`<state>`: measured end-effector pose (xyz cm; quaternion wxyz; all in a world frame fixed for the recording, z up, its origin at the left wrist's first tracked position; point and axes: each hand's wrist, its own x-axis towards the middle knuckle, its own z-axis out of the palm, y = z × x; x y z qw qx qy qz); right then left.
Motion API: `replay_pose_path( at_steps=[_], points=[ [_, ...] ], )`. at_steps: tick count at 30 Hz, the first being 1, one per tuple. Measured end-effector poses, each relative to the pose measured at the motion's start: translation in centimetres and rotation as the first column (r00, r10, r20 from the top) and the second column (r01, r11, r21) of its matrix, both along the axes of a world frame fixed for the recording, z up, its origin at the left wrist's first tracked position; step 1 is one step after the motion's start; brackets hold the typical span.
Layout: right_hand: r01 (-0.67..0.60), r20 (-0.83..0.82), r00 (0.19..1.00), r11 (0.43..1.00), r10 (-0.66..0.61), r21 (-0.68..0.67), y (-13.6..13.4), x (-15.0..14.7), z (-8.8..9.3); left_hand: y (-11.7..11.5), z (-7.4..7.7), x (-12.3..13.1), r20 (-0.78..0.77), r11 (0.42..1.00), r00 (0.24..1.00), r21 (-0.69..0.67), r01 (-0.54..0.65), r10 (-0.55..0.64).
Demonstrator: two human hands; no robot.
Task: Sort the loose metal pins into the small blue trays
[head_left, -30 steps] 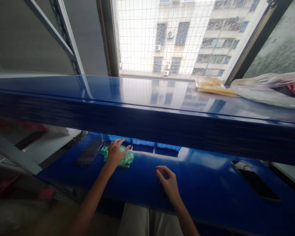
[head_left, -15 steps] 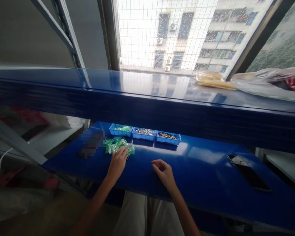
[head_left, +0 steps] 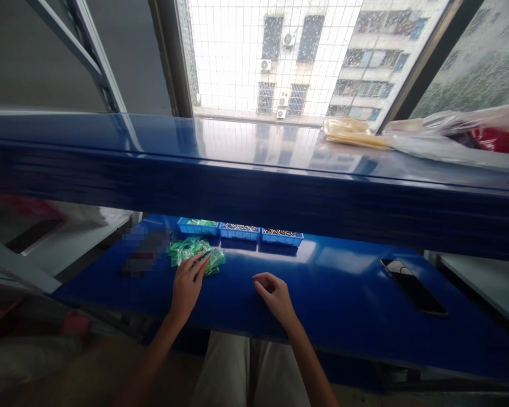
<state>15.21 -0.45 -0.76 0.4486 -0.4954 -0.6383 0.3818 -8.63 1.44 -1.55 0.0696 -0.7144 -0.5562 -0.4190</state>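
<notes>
My left hand [head_left: 186, 284] lies flat on the blue bench [head_left: 322, 294], fingers stretched out, fingertips touching the near edge of a pile of small green plastic packets [head_left: 195, 251]. My right hand [head_left: 274, 295] rests on the bench to the right, fingers curled loosely inward; nothing shows in it. Behind the pile stand three small blue bins [head_left: 240, 230] in a row: the left one holds green packets, the other two hold small metal parts.
A thick blue shelf [head_left: 254, 169] spans the view above the bench, with plastic bags [head_left: 449, 138] on its right end. A dark phone [head_left: 412, 278] lies on the bench at right. A blurred dark object [head_left: 144, 254] sits left of the packets. Window and grille behind.
My left hand has drawn back from on top of the green packets to their near edge. The view has dropped, so the three blue bins now show. The right hand has barely moved.
</notes>
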Motion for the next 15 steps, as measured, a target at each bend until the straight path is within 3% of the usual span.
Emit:
replay_pose_path(
  at_steps=[4,10,15],
  points=[
    [-0.003,0.005,1.000,1.000,0.003,-0.008,0.1,-0.1,0.0,-0.9,0.3,0.9,-0.062,0.999,0.997,-0.014,-0.051,0.050],
    [-0.007,0.001,1.000,1.000,0.007,-0.005,0.2,-0.1,-0.6,-0.7,0.1,1.5,-0.197,0.973,0.959,-0.069,-0.221,0.204],
    [-0.009,-0.002,1.000,1.000,0.009,0.004,0.2,-0.1,-0.6,-0.5,-0.6,1.1,-0.175,0.975,0.969,-0.105,-0.197,0.176]
  ],
)
